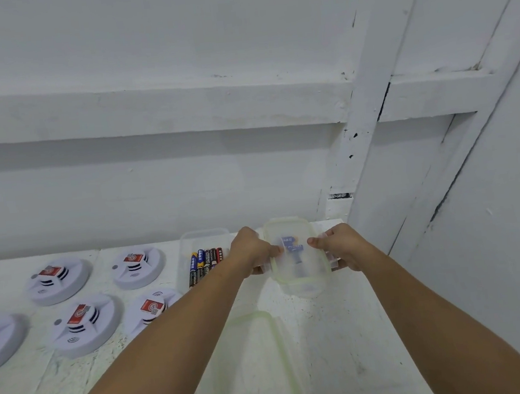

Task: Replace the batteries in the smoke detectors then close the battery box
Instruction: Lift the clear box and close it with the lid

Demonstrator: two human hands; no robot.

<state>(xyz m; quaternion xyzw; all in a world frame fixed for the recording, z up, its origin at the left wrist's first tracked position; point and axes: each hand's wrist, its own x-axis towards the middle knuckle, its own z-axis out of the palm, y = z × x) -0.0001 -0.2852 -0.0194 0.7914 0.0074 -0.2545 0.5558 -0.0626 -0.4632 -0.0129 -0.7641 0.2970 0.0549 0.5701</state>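
A clear plastic battery box [302, 275] with a green-sealed lid on top stands on the white table, a few blue batteries visible inside. My left hand [251, 252] grips its left side and my right hand [341, 246] grips its right side, fingers over the side clips. Left of it stands a second clear box [189, 239], uncovered, holding several batteries [206, 262]. A loose clear lid [257, 364] with a green seal lies flat on the table between my forearms. Several white round smoke detectors [57, 279] sit to the left.
The white table [348, 348] ends against a white wall behind and a white panelled wall close on the right. Detectors [84, 324] fill the left part of the table in two rows, one partly hidden by my left forearm.
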